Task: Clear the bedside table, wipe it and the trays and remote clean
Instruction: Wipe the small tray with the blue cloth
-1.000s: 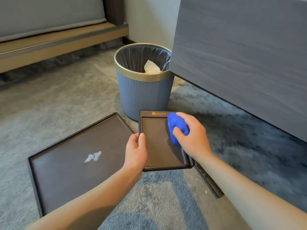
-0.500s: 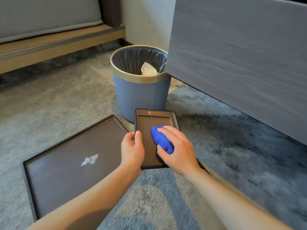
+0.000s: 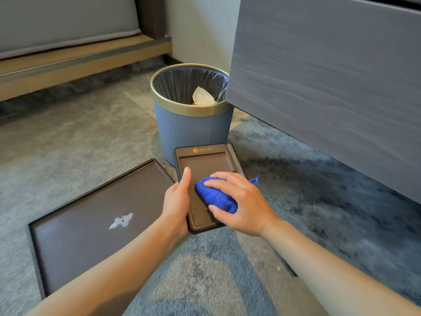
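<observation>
Wiping small tray [image 3: 202,163] on carpet, near side of bin [image 3: 191,131]: R hand [image 3: 241,204] gripping blue cloth [image 3: 214,198], L hand [image 3: 176,201] clamping tray's left edge. Next up prob. large tray [image 3: 91,215] at left w/ white smear [image 3: 120,221]; needs firm scrub.

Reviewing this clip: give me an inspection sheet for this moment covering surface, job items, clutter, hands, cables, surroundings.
Surface: grey patterned carpet; the work is being done on the floor.
Job items: small brown tray held up at a tilt; large dark tray flat on the carpet with a white smear; blue cloth pressed on the small tray.
Clutter: dark flat strip on the carpet by the right forearm, identity unclear.
Hands: left hand grips the small tray's left edge; right hand holds the cloth.
Cables: nothing seen.
Surroundings: blue bin with gold rim, liner and crumpled paper; grey wood-grain cabinet to the right; bench at the back left.
</observation>
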